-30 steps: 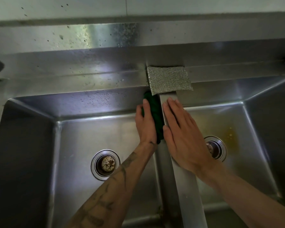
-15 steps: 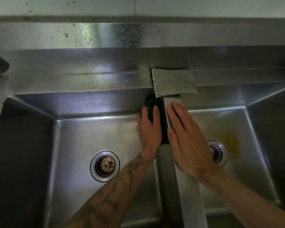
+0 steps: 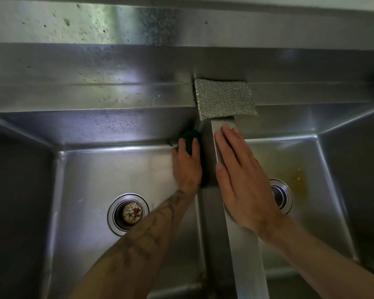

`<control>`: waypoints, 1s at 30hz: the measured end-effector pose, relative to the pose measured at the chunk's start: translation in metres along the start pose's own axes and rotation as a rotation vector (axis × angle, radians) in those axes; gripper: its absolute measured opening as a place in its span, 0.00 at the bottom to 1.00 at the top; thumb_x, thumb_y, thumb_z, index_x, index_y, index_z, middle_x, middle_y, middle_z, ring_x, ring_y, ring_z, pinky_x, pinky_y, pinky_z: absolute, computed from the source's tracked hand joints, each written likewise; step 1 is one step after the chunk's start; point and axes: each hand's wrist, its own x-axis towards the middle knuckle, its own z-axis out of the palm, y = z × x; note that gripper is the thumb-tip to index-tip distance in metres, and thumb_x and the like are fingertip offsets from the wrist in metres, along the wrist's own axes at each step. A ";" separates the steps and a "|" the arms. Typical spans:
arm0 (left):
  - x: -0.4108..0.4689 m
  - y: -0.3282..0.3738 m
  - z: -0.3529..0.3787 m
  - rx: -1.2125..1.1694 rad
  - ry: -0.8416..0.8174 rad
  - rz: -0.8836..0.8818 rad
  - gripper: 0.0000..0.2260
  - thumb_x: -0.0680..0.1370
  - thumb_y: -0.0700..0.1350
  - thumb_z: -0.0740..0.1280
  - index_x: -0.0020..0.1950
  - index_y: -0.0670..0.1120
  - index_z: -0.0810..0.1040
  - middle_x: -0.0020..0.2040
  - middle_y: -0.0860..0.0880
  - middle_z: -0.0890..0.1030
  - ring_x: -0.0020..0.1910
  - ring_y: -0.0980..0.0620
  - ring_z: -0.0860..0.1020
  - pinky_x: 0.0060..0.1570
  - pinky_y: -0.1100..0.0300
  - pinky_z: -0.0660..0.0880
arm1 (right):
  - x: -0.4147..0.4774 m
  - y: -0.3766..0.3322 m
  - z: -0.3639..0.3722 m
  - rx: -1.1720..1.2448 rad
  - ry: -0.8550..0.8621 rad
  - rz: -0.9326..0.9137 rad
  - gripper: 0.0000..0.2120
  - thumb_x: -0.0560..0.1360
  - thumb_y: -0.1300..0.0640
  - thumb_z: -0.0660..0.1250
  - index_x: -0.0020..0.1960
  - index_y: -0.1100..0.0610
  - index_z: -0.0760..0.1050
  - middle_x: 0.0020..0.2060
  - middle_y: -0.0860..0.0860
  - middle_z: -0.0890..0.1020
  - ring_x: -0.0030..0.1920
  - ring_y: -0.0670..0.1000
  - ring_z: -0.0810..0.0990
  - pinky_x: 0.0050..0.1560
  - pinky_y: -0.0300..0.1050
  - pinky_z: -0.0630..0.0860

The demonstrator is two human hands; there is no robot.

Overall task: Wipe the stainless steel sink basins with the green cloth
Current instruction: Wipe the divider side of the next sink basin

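Observation:
A dark green cloth (image 3: 190, 139) lies against the right wall of the left basin (image 3: 108, 169), near its back corner. My left hand (image 3: 187, 167) presses it flat against that wall, fingers straight, and covers most of it. My right hand (image 3: 240, 180) rests flat on the steel divider (image 3: 242, 255) between the two basins, fingers stretched toward the back. The right basin (image 3: 311, 212) has a yellowish stain near its drain.
A silver mesh scouring pad (image 3: 225, 99) lies on the back ledge at the head of the divider. The left drain (image 3: 129, 213) holds a strainer with bits of debris. The right drain (image 3: 282, 195) is partly hidden by my right hand. The backsplash (image 3: 138, 24) is speckled.
My left hand has slid the green cloth a little toward the back corner of the left basin. My right hand has stayed on the divider.

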 end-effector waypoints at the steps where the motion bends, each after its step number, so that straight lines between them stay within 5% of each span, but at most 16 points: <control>1: 0.003 -0.001 0.001 0.032 -0.007 -0.043 0.19 0.87 0.57 0.58 0.71 0.47 0.74 0.64 0.41 0.78 0.64 0.40 0.77 0.65 0.45 0.74 | 0.000 0.000 0.000 -0.002 0.002 -0.005 0.27 0.86 0.53 0.51 0.84 0.59 0.57 0.84 0.53 0.56 0.85 0.50 0.51 0.83 0.49 0.56; 5: -0.024 0.003 -0.009 -0.100 0.033 0.098 0.12 0.86 0.59 0.59 0.59 0.54 0.77 0.54 0.50 0.83 0.53 0.49 0.81 0.56 0.49 0.78 | 0.000 0.000 0.000 -0.006 0.005 -0.007 0.27 0.86 0.54 0.52 0.84 0.60 0.57 0.84 0.54 0.57 0.85 0.51 0.51 0.83 0.48 0.55; 8: -0.055 0.003 -0.015 -0.159 0.047 0.200 0.07 0.84 0.63 0.59 0.54 0.65 0.74 0.51 0.56 0.81 0.50 0.61 0.79 0.47 0.69 0.74 | 0.001 0.000 0.000 -0.016 -0.006 -0.001 0.27 0.87 0.53 0.51 0.84 0.60 0.56 0.84 0.54 0.56 0.85 0.50 0.51 0.83 0.49 0.55; 10: -0.055 -0.002 -0.012 -0.127 0.058 0.217 0.07 0.84 0.63 0.58 0.55 0.64 0.73 0.52 0.54 0.78 0.49 0.63 0.77 0.46 0.74 0.71 | 0.000 0.000 0.000 -0.026 -0.008 0.002 0.27 0.87 0.53 0.50 0.84 0.59 0.56 0.84 0.53 0.55 0.85 0.50 0.50 0.83 0.47 0.55; 14: -0.033 -0.011 -0.004 0.056 -0.014 -0.037 0.17 0.87 0.59 0.56 0.68 0.50 0.73 0.59 0.46 0.76 0.57 0.46 0.78 0.61 0.47 0.76 | 0.000 0.000 0.001 -0.037 0.013 0.002 0.27 0.87 0.52 0.50 0.84 0.58 0.56 0.84 0.53 0.56 0.85 0.49 0.51 0.82 0.44 0.55; 21: -0.079 -0.005 -0.023 -0.174 0.030 0.286 0.05 0.85 0.62 0.60 0.56 0.65 0.73 0.51 0.55 0.79 0.49 0.59 0.79 0.45 0.73 0.72 | -0.001 -0.001 0.000 -0.046 -0.006 0.015 0.28 0.87 0.50 0.47 0.84 0.58 0.55 0.85 0.53 0.55 0.85 0.49 0.50 0.82 0.46 0.55; 24: -0.070 -0.014 -0.017 -0.093 -0.005 0.221 0.10 0.87 0.57 0.60 0.60 0.53 0.75 0.52 0.51 0.77 0.47 0.62 0.76 0.47 0.69 0.72 | -0.001 -0.001 0.001 -0.049 0.009 0.006 0.28 0.87 0.50 0.48 0.84 0.58 0.56 0.84 0.53 0.56 0.85 0.49 0.51 0.82 0.44 0.55; 27: -0.060 -0.016 -0.012 -0.003 -0.044 -0.025 0.15 0.88 0.57 0.58 0.66 0.48 0.75 0.55 0.47 0.78 0.52 0.52 0.77 0.54 0.51 0.76 | -0.001 0.000 0.002 -0.038 0.022 0.010 0.27 0.87 0.51 0.49 0.84 0.58 0.56 0.84 0.53 0.56 0.85 0.49 0.51 0.82 0.43 0.54; 30: -0.075 -0.009 -0.020 -0.082 -0.019 0.108 0.13 0.87 0.58 0.58 0.62 0.53 0.76 0.51 0.51 0.79 0.48 0.55 0.78 0.48 0.61 0.74 | 0.000 0.000 0.002 -0.048 0.020 0.006 0.27 0.87 0.51 0.48 0.84 0.58 0.56 0.84 0.53 0.56 0.85 0.49 0.51 0.82 0.43 0.53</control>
